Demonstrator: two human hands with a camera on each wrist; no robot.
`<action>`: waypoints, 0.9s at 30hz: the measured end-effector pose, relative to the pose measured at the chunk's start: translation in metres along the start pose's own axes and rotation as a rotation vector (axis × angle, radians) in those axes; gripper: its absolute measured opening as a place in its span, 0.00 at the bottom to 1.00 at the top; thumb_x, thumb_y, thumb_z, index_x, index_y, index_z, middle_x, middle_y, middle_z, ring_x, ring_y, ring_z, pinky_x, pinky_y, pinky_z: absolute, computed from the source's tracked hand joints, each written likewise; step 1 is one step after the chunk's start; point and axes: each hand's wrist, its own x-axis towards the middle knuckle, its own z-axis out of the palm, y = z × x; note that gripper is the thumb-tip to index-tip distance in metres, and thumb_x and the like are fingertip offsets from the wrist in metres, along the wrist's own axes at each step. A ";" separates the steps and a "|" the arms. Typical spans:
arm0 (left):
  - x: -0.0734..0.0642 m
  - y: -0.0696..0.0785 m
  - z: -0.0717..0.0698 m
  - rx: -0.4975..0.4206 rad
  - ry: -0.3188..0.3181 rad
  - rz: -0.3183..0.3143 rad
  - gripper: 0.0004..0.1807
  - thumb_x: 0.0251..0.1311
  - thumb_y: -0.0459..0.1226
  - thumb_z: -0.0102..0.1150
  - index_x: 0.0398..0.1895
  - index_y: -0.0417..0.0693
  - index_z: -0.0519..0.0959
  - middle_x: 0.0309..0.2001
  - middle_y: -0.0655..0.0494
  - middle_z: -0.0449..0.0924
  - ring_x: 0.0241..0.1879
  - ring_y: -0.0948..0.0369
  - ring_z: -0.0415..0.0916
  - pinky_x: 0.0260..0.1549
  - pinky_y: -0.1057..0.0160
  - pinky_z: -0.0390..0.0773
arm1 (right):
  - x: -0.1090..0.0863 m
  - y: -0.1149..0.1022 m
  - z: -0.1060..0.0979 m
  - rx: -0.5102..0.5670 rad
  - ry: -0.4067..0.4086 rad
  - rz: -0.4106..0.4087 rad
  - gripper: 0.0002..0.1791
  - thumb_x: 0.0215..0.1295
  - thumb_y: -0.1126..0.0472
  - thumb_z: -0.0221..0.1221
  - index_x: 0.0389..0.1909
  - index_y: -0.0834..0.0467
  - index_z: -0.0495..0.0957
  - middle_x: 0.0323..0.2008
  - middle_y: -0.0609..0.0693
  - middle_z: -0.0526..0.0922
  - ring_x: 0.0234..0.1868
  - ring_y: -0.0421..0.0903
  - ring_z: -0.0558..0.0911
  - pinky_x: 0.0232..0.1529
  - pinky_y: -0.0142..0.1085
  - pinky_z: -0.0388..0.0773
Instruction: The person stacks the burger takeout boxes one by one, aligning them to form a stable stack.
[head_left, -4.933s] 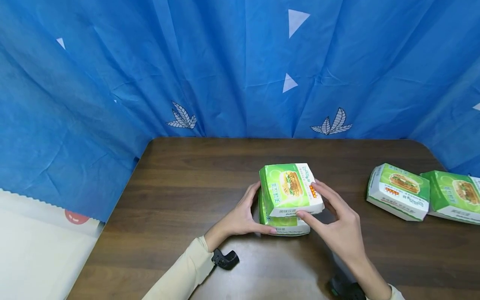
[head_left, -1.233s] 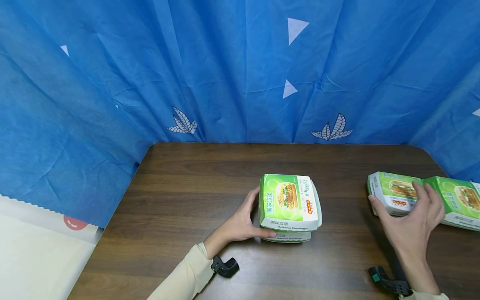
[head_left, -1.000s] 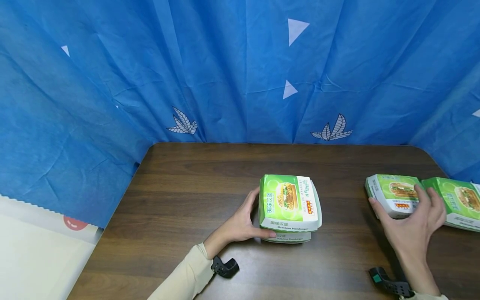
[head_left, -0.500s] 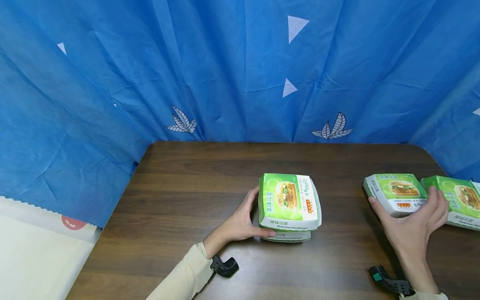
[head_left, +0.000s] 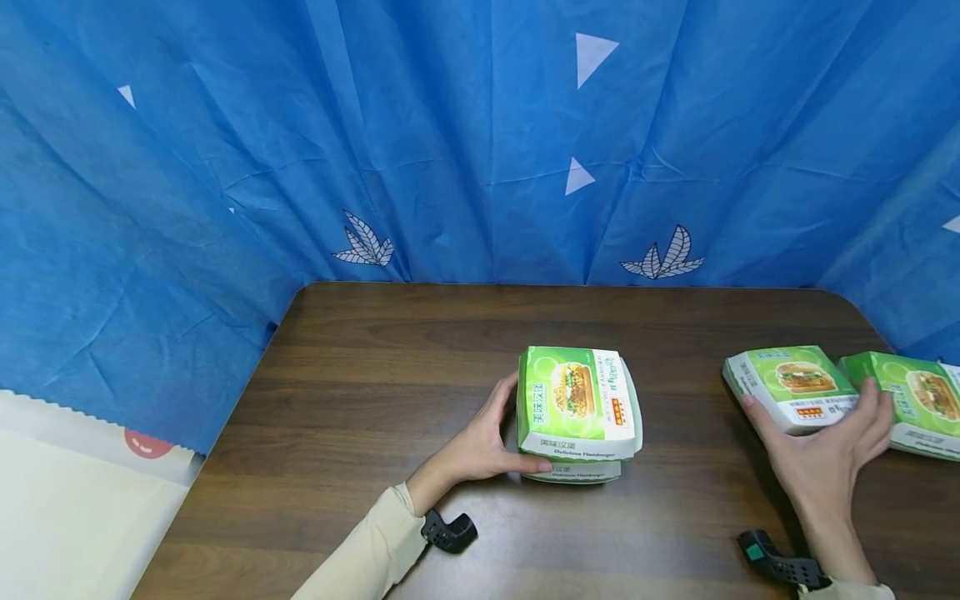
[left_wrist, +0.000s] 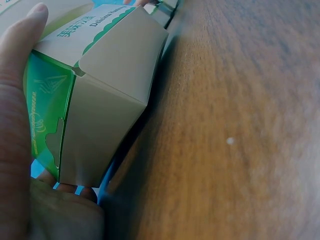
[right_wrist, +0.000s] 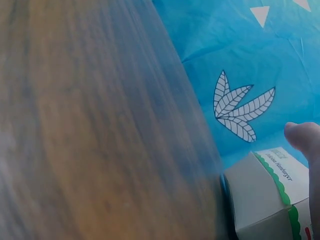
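On the wooden table (head_left: pixel 360 375), an upper box (head_left: pixel 573 404) is set on a lower box (head_left: pixel 577 474), roughly square to it and with its printed lid turned upward; this placing seems suited to a stable pile, since broad flat faces are met by one another. The near left corner of the pile is embraced by the left hand (head_left: pixel 474 446), apparently so that the pair is steadied. Well apart, at the right side of the table, an inner box (head_left: pixel 795 379) is spanned by the right hand (head_left: pixel 821 467), with an outer box (head_left: pixel 922 404) lying close against its right side, lid up as well. The inner box is probably taken by two opposite sides because its lid and far edge are thus left free. As for the grip, the left hand is spread moderately wide: the thumb is laid across the near face around the seam, the fingers are wrapped behind the left side, and the lower box is held between them. The right hand is spread wider, the inner box being held with the thumb at its left near corner and the fingers at its right. Whether that box is lifted from the table cannot be told with confidence, its underside being largely hidden.
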 end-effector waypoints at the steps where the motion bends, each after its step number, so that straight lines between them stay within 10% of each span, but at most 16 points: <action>1: 0.000 0.000 0.000 -0.002 0.002 0.000 0.67 0.46 0.35 0.83 0.83 0.59 0.44 0.80 0.55 0.51 0.79 0.56 0.51 0.77 0.44 0.51 | 0.000 0.000 0.000 0.001 0.002 0.009 0.65 0.52 0.50 0.75 0.82 0.47 0.40 0.81 0.52 0.36 0.79 0.52 0.35 0.78 0.54 0.31; 27: 0.000 0.000 0.000 -0.011 0.008 0.000 0.68 0.44 0.34 0.84 0.83 0.60 0.45 0.80 0.55 0.50 0.80 0.57 0.50 0.78 0.46 0.51 | 0.002 0.000 -0.001 0.000 0.029 0.065 0.58 0.55 0.52 0.73 0.81 0.45 0.47 0.78 0.52 0.50 0.78 0.49 0.47 0.78 0.48 0.40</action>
